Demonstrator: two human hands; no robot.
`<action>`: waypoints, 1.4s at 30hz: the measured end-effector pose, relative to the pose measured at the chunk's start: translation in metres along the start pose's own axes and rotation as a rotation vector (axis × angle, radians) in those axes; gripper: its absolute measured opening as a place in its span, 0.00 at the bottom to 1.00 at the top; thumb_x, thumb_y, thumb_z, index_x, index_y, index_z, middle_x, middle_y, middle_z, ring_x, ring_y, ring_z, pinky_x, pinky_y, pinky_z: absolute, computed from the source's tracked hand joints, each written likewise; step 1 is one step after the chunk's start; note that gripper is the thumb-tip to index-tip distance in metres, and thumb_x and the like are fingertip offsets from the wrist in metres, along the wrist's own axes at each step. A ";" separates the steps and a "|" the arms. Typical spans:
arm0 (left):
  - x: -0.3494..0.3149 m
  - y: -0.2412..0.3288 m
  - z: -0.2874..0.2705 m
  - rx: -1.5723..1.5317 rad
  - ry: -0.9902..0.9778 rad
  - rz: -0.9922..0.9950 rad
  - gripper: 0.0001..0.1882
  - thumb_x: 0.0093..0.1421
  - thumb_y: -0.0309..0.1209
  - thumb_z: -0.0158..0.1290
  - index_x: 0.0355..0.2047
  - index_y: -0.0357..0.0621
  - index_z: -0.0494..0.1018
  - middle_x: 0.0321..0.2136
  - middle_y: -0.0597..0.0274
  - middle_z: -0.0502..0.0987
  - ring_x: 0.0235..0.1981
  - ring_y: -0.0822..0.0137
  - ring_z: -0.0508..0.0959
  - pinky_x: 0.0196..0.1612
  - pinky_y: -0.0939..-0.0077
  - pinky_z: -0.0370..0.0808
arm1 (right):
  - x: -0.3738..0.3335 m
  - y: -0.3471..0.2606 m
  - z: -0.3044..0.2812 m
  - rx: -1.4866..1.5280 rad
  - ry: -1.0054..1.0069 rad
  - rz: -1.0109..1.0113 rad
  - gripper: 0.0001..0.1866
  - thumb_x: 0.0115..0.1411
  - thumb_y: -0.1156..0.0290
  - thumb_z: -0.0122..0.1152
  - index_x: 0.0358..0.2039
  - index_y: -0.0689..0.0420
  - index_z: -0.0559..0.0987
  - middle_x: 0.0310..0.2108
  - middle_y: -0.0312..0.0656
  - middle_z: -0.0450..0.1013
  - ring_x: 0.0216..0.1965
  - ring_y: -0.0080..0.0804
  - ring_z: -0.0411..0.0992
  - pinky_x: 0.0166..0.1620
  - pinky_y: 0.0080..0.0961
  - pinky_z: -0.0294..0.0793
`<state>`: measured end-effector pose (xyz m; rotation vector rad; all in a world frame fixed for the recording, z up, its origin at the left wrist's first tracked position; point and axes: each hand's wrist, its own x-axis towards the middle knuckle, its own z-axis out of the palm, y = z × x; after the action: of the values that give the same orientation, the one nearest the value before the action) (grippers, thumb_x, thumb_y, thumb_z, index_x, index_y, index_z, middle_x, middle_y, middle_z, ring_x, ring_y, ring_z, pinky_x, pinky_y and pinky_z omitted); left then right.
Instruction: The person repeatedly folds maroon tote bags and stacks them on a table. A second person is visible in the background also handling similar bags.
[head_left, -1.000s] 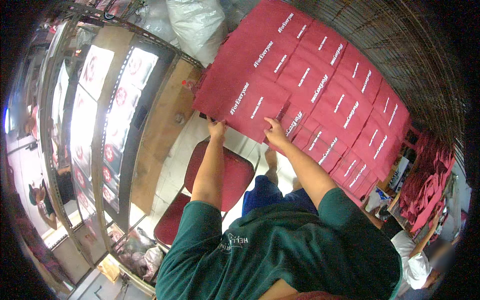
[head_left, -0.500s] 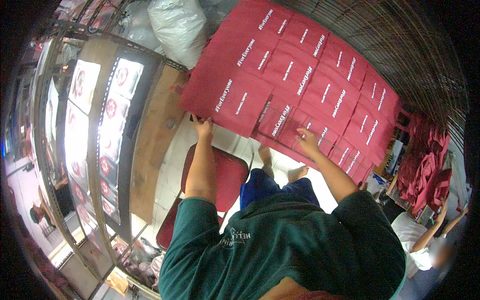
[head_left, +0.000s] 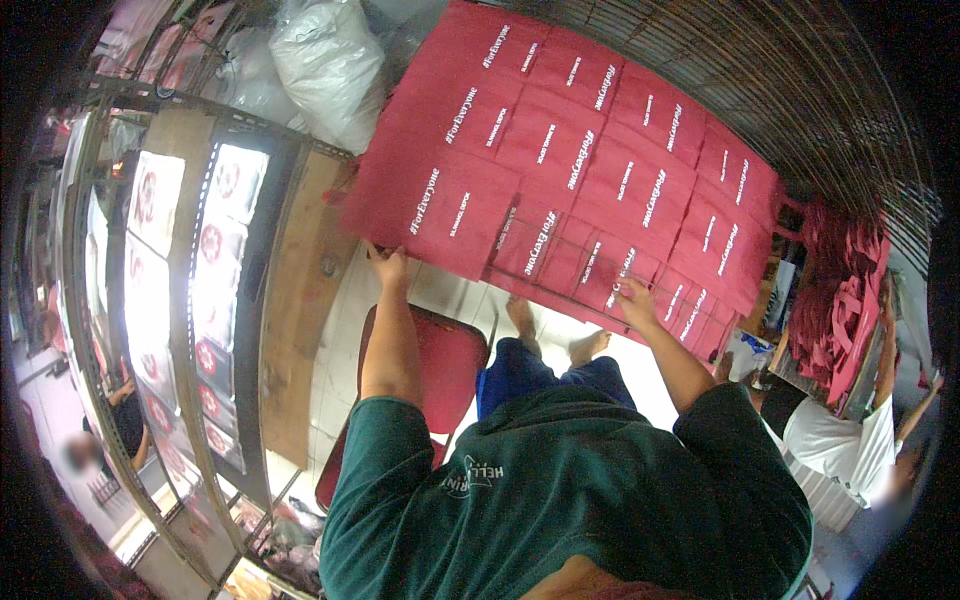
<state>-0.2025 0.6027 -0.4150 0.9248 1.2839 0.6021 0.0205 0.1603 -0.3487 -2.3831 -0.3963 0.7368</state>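
Red fabric pieces (head_left: 560, 150) with white printing lie in overlapping rows on a wire rack (head_left: 545, 285), whose thin bars show along the near edge. My left hand (head_left: 387, 262) is closed round the rack's near left corner, beneath the fabric's edge. At the near edge, right of the middle, my right hand (head_left: 632, 298) has its thumb and fingers bent together over the fabric and bars. What lies between those fingertips is too small to make out.
A red padded chair (head_left: 430, 365) stands below my left forearm. Along the left runs a metal shelf frame with brightly lit printed sheets (head_left: 225, 240). White sacks (head_left: 330, 75) sit behind. Stacked wire racks (head_left: 800, 90) rise at far right, near red cloth (head_left: 835, 290) and a person in white (head_left: 840, 445).
My right hand has shifted slightly rightward along the near edge. My left hand keeps its corner. The whole view has moved a little, and the person at right has shifted.
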 end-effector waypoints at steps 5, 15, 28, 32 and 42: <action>0.003 -0.002 -0.002 0.055 -0.003 0.042 0.46 0.50 0.12 0.45 0.63 0.58 0.36 0.48 0.55 0.63 0.40 0.65 0.69 0.37 0.74 0.70 | -0.006 0.010 -0.010 0.050 -0.002 0.029 0.16 0.49 0.68 0.59 0.40 0.53 0.75 0.35 0.45 0.74 0.31 0.37 0.73 0.38 0.31 0.71; 0.000 0.007 0.003 0.031 0.006 -0.008 0.25 0.51 0.18 0.49 0.50 0.42 0.59 0.42 0.54 0.69 0.39 0.63 0.71 0.38 0.71 0.71 | -0.027 0.063 -0.027 0.003 0.025 0.072 0.18 0.48 0.64 0.60 0.41 0.53 0.75 0.37 0.47 0.73 0.36 0.40 0.73 0.39 0.32 0.71; -0.114 -0.210 -0.137 1.356 0.007 0.176 0.33 0.49 0.27 0.56 0.55 0.38 0.57 0.43 0.51 0.69 0.41 0.58 0.70 0.45 0.68 0.68 | -0.150 0.129 -0.351 -0.435 1.536 0.184 0.12 0.50 0.70 0.56 0.37 0.55 0.74 0.36 0.46 0.70 0.38 0.45 0.68 0.42 0.35 0.68; -0.152 -0.225 -0.119 1.090 -0.325 0.371 0.31 0.48 0.24 0.54 0.54 0.39 0.59 0.30 0.58 0.73 0.29 0.63 0.72 0.31 0.72 0.70 | -0.186 0.178 -0.424 -0.586 1.440 0.445 0.19 0.47 0.69 0.57 0.42 0.55 0.72 0.42 0.47 0.67 0.44 0.46 0.64 0.46 0.37 0.66; -0.296 -0.104 0.064 0.468 -0.310 0.230 0.27 0.53 0.24 0.53 0.54 0.38 0.58 0.27 0.58 0.71 0.22 0.72 0.70 0.22 0.79 0.68 | -0.170 0.270 -0.477 -0.299 1.202 0.121 0.18 0.48 0.70 0.57 0.42 0.58 0.74 0.43 0.49 0.70 0.49 0.47 0.63 0.52 0.36 0.62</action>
<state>-0.2145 0.2909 -0.3439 1.5056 1.0590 0.3156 0.1929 -0.3431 -0.1331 -2.6382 0.1725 -0.7986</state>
